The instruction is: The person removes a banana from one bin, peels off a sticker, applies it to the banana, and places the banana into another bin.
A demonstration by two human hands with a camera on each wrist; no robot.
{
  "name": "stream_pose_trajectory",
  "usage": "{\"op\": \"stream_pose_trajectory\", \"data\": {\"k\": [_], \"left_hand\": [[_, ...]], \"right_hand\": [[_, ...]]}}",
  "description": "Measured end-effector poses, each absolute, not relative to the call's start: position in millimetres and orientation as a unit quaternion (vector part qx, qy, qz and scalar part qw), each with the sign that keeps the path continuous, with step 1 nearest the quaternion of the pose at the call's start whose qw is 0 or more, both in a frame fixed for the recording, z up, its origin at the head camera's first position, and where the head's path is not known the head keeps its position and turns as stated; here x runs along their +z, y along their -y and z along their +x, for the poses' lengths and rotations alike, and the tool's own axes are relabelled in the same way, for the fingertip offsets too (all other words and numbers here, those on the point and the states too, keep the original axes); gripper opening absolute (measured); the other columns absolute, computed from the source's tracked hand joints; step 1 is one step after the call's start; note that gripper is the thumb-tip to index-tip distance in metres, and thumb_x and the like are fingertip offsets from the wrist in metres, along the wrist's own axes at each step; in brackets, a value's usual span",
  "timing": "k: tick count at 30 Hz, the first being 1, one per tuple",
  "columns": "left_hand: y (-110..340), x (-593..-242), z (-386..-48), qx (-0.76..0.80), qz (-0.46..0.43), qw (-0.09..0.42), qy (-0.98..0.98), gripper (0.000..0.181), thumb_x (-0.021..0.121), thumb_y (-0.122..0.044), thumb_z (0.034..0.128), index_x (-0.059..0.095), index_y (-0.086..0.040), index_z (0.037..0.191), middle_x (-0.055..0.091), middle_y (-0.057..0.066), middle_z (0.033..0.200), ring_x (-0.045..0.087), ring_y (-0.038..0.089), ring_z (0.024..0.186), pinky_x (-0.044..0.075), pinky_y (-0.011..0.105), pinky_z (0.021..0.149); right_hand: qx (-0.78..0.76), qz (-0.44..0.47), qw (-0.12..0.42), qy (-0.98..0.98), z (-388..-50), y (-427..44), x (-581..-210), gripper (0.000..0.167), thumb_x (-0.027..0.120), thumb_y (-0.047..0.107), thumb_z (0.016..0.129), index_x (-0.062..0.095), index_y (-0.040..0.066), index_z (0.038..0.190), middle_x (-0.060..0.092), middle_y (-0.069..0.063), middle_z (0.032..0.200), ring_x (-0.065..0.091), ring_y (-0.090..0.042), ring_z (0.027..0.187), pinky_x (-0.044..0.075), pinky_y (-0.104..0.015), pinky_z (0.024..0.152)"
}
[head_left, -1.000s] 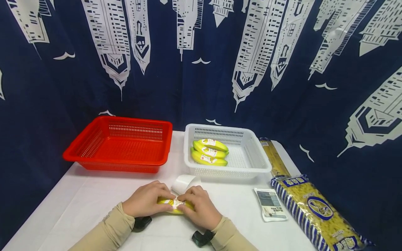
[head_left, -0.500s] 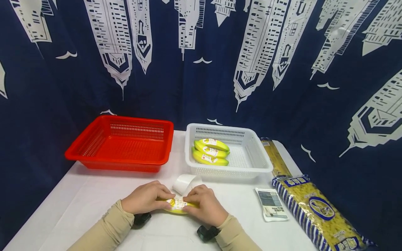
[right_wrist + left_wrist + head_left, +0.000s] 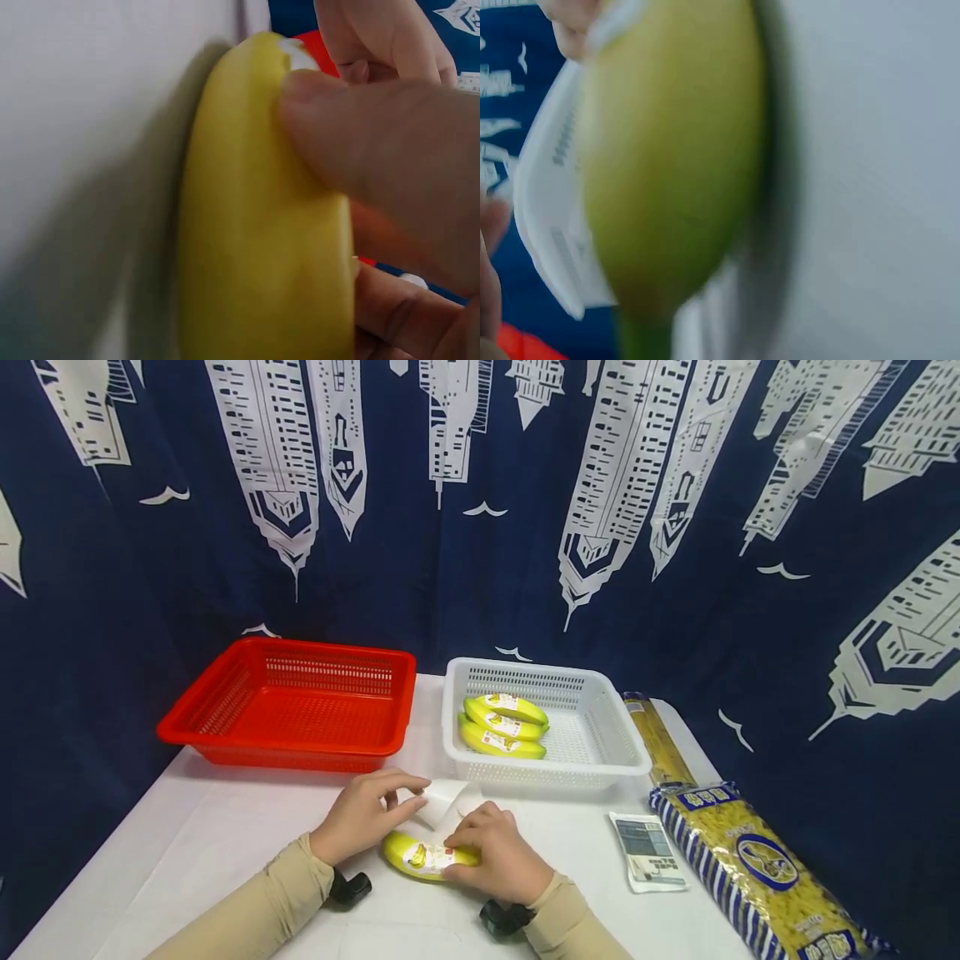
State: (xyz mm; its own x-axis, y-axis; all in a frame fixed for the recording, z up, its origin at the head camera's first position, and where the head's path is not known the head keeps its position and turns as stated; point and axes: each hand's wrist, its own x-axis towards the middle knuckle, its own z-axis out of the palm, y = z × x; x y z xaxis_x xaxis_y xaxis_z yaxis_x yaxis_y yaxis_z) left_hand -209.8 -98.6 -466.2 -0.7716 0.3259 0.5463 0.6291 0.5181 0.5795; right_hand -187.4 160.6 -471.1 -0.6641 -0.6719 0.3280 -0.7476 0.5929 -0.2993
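A yellow banana (image 3: 420, 857) with a printed white label lies on the white table in front of me. My right hand (image 3: 498, 856) grips it near its right end; the right wrist view shows the thumb (image 3: 322, 112) pressed against its side. Behind the banana is a curled white strip (image 3: 442, 800), which looks like paper. My left hand (image 3: 367, 814) is off the banana, its thumb and forefinger spread at the strip's left edge. Whether they touch the strip is not clear. In the left wrist view the banana's green-tinged end (image 3: 667, 165) is blurred and close.
A red plastic basket (image 3: 285, 760) stands at the back left. Beside it, a white basket (image 3: 547, 768) holds several labelled bananas (image 3: 502, 725). On the right lie a small white packet (image 3: 647, 852), a large pasta bag (image 3: 765, 868) and a long yellowish package (image 3: 660, 739).
My left hand has let go of the banana and moved up toward the white strip. My right hand still holds the banana, whose left end now shows.
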Motion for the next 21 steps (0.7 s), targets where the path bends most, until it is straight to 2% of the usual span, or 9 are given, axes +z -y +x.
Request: {"op": "stream_pose_trajectory", "data": {"k": [3,9,14,17,21], "left_hand": [[85.4,-457.4,-218.3,-0.442,-0.232,0.186,0.846,0.035,0.081,-0.019,0.0900,0.075,-0.018,0.124,0.076,-0.005,0.102,0.053,0.002,0.059,0.045,0.021,0.052],[59.5,-455.3,-236.8,-0.546,-0.141,0.114,0.818,0.043,0.076,-0.018,0.0945,0.067,-0.017,0.136,0.075,0.007,0.108,0.058,0.016,0.051,0.050,0.026,0.049],[44.7,-466.9,-248.8,-0.609,-0.122,0.103,0.777,0.038,0.076,-0.017,0.0947,0.071,-0.019,0.132,0.072,0.007,0.112,0.061,0.021,0.054,0.049,0.026,0.050],[39.7,-472.7,-253.6,-0.643,-0.101,0.117,0.750,0.033,0.077,-0.017,0.0935,0.074,-0.018,0.126,0.070,0.005,0.110,0.059,0.018,0.055,0.048,0.024,0.051],[34.9,-478.4,-257.7,-0.666,-0.079,0.126,0.731,0.031,0.080,-0.016,0.0913,0.077,-0.018,0.122,0.071,0.005,0.102,0.056,0.015,0.058,0.044,0.021,0.052]], "right_hand": [[0.202,0.410,0.085,0.885,-188.4,-172.3,-464.6,0.028,0.085,0.037,0.084,0.080,0.018,0.104,0.069,0.011,0.098,0.051,-0.007,0.097,0.040,-0.028,0.086],[0.219,0.413,0.082,0.880,-190.2,-212.3,-450.5,0.027,0.082,0.033,0.086,0.079,0.015,0.106,0.068,0.009,0.097,0.051,-0.008,0.094,0.046,-0.025,0.084],[0.273,0.377,0.083,0.881,-195.0,-257.1,-426.2,0.023,0.083,0.026,0.086,0.078,0.017,0.106,0.071,0.008,0.101,0.059,-0.010,0.095,0.051,-0.029,0.084],[0.312,0.341,0.083,0.883,-202.0,-275.5,-404.8,0.023,0.083,0.022,0.085,0.078,0.019,0.107,0.072,0.008,0.104,0.059,-0.010,0.093,0.052,-0.027,0.078],[0.311,0.298,0.114,0.895,-220.1,-281.3,-376.1,0.023,0.084,0.020,0.086,0.078,0.020,0.108,0.071,0.007,0.105,0.056,-0.011,0.091,0.050,-0.024,0.070]]}}
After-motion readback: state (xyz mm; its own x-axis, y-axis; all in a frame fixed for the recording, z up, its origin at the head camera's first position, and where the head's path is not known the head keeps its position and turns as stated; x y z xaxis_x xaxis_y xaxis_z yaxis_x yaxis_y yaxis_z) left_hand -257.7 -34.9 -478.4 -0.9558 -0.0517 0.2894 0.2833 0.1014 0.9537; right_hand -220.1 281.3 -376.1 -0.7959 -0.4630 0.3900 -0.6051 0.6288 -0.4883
